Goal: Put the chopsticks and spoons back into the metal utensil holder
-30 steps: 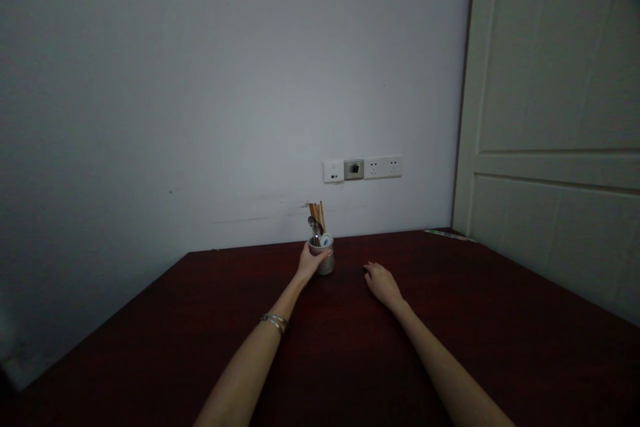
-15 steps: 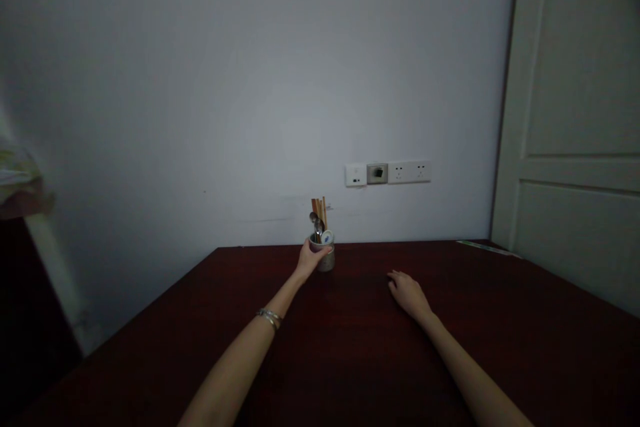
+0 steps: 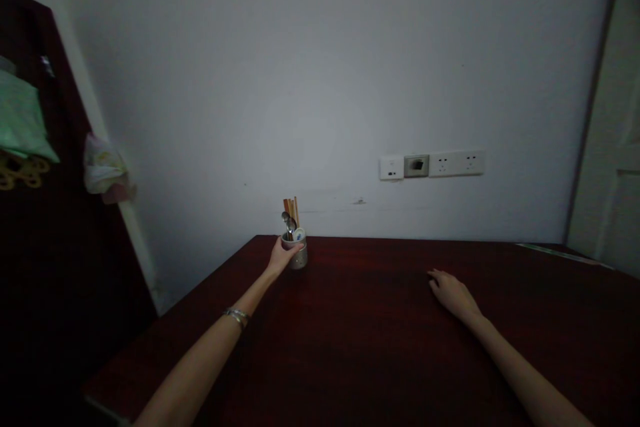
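Observation:
My left hand point(image 3: 284, 255) is wrapped round the near left side of a grey utensil holder point(image 3: 299, 259), its thumb along the front. Upright in the holder stand several wooden chopsticks point(image 3: 291, 210), metal spoons point(image 3: 289, 220) and a white spoon with a blue mark point(image 3: 299, 234). The holder is on the dark red table point(image 3: 350, 320), near its far left corner; whether its base touches the wood I cannot tell. Off to the right, my right hand point(image 3: 454, 295) lies palm down on the tabletop, fingers loosely stretched and holding nothing.
Behind the table rises a pale wall with a row of switches and sockets point(image 3: 433, 165). A plastic bag point(image 3: 105, 167) hangs by the dark door point(image 3: 75, 260) at left. A thin strip point(image 3: 563, 255) lies along the table's far right edge, near a light door point(image 3: 610, 180).
My left hand has moved the utensil holder leftward along the table, closer to the far left corner. The view has swung left. My right hand stays about where it was.

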Tool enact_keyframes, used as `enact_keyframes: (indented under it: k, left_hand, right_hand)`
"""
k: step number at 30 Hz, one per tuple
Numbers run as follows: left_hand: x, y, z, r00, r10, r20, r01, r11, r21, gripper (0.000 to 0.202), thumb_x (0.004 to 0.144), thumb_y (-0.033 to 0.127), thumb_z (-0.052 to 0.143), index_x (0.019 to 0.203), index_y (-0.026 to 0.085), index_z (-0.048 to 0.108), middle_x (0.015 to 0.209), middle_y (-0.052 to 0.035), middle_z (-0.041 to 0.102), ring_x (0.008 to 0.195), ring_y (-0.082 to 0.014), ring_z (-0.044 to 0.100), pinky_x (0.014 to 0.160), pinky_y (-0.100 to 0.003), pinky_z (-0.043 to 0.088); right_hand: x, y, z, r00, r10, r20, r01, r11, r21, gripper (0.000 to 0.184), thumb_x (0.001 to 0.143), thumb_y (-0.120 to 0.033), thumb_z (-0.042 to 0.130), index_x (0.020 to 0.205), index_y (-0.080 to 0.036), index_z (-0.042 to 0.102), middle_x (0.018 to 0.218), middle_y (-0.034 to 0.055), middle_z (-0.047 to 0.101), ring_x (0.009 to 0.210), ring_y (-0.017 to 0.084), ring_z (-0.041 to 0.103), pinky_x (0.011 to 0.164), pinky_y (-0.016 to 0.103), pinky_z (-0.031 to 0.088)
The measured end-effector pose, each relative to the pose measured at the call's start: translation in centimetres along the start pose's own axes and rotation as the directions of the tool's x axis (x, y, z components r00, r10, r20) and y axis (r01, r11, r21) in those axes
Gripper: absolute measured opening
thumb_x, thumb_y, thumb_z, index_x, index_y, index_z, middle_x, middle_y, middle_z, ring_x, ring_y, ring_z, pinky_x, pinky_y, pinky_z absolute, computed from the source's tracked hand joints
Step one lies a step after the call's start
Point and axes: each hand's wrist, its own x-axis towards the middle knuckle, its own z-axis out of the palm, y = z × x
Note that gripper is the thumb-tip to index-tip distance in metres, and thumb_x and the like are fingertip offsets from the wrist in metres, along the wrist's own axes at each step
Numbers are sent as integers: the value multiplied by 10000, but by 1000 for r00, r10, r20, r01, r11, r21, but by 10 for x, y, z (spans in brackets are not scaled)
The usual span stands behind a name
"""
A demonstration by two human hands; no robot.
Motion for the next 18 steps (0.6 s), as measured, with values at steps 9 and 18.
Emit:
enact_keyframes:
  k: [9, 18]
  left_hand:
    - [-17, -14, -54, 997, -24, -78, 31, 996, 86, 591, 523, 389, 747, 1020, 149, 535, 1044, -118, 592, 959, -219, 554, 857, -344, 400]
    - [-32, -21, -68, 995, -73, -71, 76, 996, 48, 615, 472, 340, 780, 1009, 152, 548, 1038, -116, 598, 961, -218, 552, 873, -347, 388]
  right_hand:
    - [5, 9, 11, 999, -32, 8, 32, 999, -8, 411, 794, -224, 352, 1109, -68, 565, 1168, 154, 549, 1097, 238, 497, 934, 346, 368]
    - [8, 16, 16, 996, -36, 80, 39, 998, -43, 444, 815, -255, 316, 1154, -63, 527, 1205, 147, 519, 1113, 247, 478, 935, 324, 359]
